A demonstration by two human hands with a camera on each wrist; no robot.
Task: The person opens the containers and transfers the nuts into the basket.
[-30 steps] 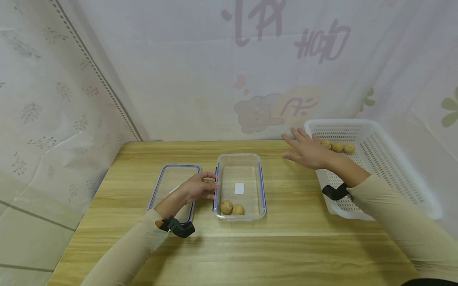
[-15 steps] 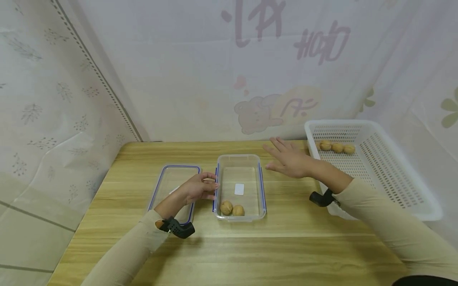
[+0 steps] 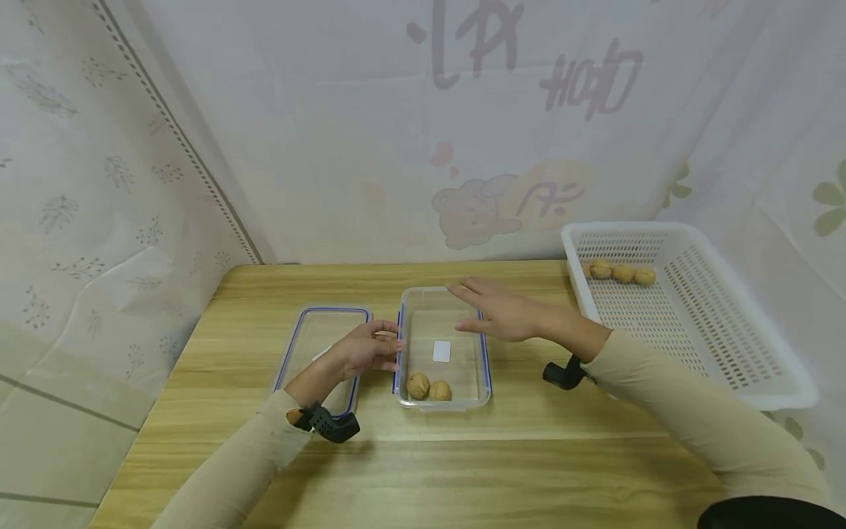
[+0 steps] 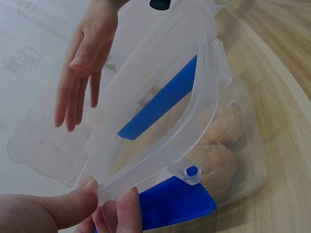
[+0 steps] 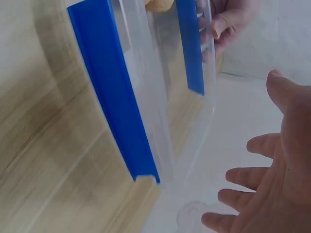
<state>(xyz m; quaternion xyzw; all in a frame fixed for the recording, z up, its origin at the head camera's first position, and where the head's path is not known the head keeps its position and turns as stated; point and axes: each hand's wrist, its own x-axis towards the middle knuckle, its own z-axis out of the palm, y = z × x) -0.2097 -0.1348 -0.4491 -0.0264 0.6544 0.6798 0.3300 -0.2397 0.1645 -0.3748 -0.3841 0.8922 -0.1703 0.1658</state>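
A clear plastic food container (image 3: 487,378) with blue side clips stands without its lid in the middle of the table. Two walnuts (image 3: 429,387) lie at its near end. My left hand (image 3: 363,347) pinches the container's left rim; in the left wrist view the thumb lies on the rim (image 4: 141,170) and the fingers sit outside by the blue clip (image 4: 177,206). Over the container's far right corner hovers my right hand (image 3: 505,312), fingers straight and spread. No object shows in its palm (image 5: 286,170) in the right wrist view.
The clear lid (image 3: 317,323) with a blue seal lies left of the container, partly under my left forearm. A white perforated basket (image 3: 760,334) stands at the right, with several walnuts (image 3: 623,273) in its far left corner. A patterned cloth (image 3: 330,147) hangs behind the table.
My right hand has moved left from the basket's near side to above the container, its fingers spread throughout. The left hand, container and walnuts have stayed put.
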